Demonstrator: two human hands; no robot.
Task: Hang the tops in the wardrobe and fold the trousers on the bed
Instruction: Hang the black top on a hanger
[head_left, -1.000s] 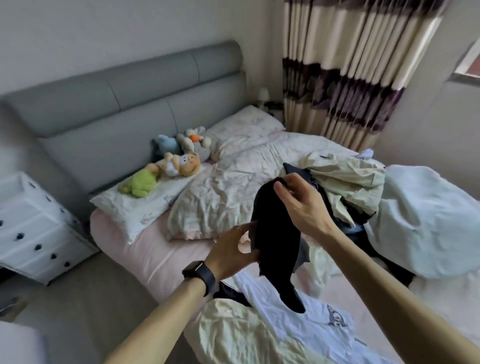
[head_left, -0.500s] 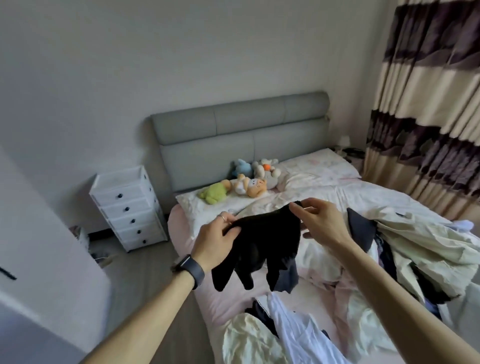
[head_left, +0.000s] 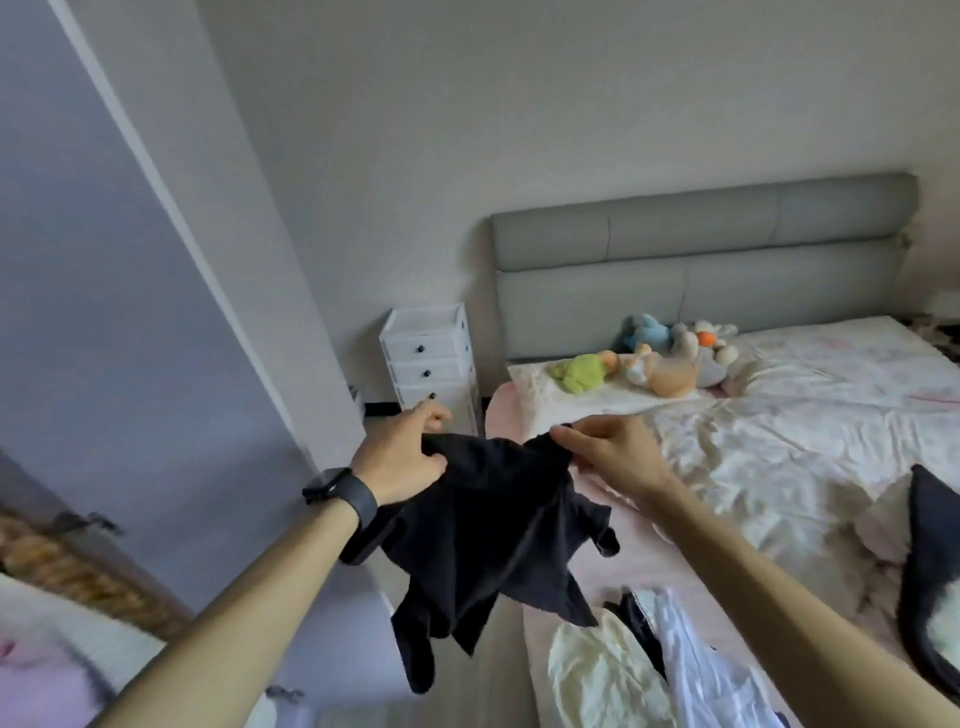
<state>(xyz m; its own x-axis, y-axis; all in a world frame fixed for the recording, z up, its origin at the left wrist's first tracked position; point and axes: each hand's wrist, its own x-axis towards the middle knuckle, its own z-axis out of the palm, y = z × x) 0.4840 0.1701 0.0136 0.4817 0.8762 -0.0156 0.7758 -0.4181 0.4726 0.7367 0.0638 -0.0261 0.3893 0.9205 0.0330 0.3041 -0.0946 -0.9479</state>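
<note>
Black top (head_left: 493, 525) hangs in the air just off the near side of the bed (head_left: 639, 577), stretched between both hands and touching nothing else. The left hand (head_left: 400, 462), with a dark watch (head_left: 345, 491) on its wrist, grips one end of the upper edge with its fingers curled into the cloth. The right hand (head_left: 610, 457) pinches the other end between thumb and fingers. What look like short sleeves dangle below, so I judge this a top rather than trousers, and the step in hand is carrying it to be hung. No hanger shows, so the next move calls for finding one, threading it through the neck and keeping the shoulders level so the cloth does not slide off. To the left of the bed stands a tall lavender panel (head_left: 104, 312) with hinges on it, probably an open wardrobe door. Its inside is out of view, so I cannot tell what hangs there. Beside the head of the bed sits a white drawer unit (head_left: 428, 364) with every drawer pushed in and its contents hidden. On the bed near the foot lie a cream garment (head_left: 597, 670) and a white garment (head_left: 696, 675), crumpled and touching, with a dark garment (head_left: 930, 571) toward the far side, all unsorted. Plush toys (head_left: 649, 358) rest on the pillow at the head end.
</note>
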